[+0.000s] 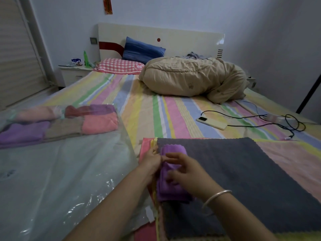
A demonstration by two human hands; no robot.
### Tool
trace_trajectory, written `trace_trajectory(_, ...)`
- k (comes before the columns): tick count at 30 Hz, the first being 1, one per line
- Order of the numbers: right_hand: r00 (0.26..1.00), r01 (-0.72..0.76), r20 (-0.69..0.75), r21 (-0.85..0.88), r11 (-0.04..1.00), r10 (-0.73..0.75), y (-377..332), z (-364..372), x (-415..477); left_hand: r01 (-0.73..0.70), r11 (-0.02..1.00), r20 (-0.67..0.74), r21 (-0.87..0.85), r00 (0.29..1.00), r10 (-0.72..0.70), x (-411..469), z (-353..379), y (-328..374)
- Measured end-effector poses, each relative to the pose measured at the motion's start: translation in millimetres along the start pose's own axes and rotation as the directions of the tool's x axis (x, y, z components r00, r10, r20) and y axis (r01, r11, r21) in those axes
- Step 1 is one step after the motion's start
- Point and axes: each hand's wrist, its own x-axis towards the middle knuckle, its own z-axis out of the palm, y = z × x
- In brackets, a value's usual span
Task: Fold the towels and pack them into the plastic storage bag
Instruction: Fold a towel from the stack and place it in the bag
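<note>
A folded purple towel (171, 186) lies on the left edge of a flat dark grey towel (243, 173), which tops a stack of spread towels with pink and yellow edges showing. My left hand (152, 161) grips the purple towel's left side. My right hand (184, 173) rests on top of it with fingers curled over the fold. A clear plastic storage bag (57, 180) spreads out to the left. Several folded towels (69, 122), pink, purple and brown, sit at its far end.
The striped bed sheet (156, 110) stretches ahead. A phone (211, 123) with a black cable (278, 122) lies to the right. A beige quilt (192, 77), pillows and the headboard are at the far end. A nightstand (73, 73) stands at far left.
</note>
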Motion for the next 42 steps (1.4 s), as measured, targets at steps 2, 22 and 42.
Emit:
trace_trajectory(2, 0.972, -0.063, -0.225, 0.022, 0.998, 0.066, 12, -16, 4, -0.025, 1.0, 0.0, 0.007, 1.0, 0.025, 3, -1, -3)
trace_trajectory(22, 0.898, -0.354, -0.303, -0.065, 0.933, 0.319, 39, 4, 24, -0.381, 0.46, 0.039, 0.802, 0.802, 0.596, -39, -2, 20)
trace_trajectory(42, 0.944, -0.206, 0.276, 0.069, 0.976, 0.18, 46, -60, -15, -0.423, 0.775, 0.434, 0.47, 0.875, 0.215, -54, 24, -6)
